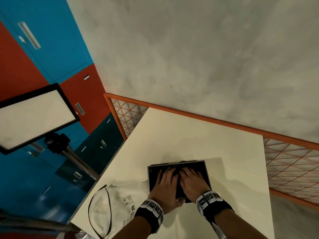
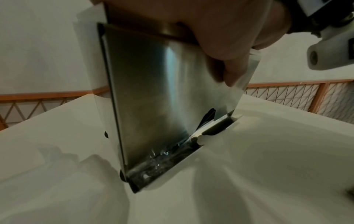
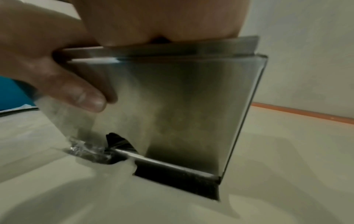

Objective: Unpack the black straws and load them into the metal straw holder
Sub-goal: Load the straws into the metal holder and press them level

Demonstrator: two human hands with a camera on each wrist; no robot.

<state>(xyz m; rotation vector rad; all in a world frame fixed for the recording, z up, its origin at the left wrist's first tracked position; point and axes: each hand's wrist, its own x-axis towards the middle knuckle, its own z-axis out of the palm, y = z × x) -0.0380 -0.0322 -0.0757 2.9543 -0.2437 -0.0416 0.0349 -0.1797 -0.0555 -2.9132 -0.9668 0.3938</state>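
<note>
The metal straw holder [image 1: 204, 167] stands on the white table [image 1: 189, 135], its top open toward me. Both hands reach into that top from the near side. My left hand [image 1: 165, 183] lies over the rim, its thumb [image 2: 228, 71] pressed on the steel front wall [image 2: 153, 91], so it grips the holder. My right hand [image 1: 191, 181] rests its palm [image 3: 162, 22] on the rim with fingers on the dark contents inside; how far those fingers curl is hidden. Black straws in crinkled clear wrap [image 3: 90, 151] show in the bottom slot, and again in the left wrist view as wrapped straws [image 2: 172, 153].
A white bag with a black cord [image 1: 110, 209] lies on the table at my left. An orange mesh fence [image 1: 290, 166] runs behind and right of the table. A light panel on a tripod [image 1: 34, 116] stands left, before blue and red lockers [image 1: 43, 40].
</note>
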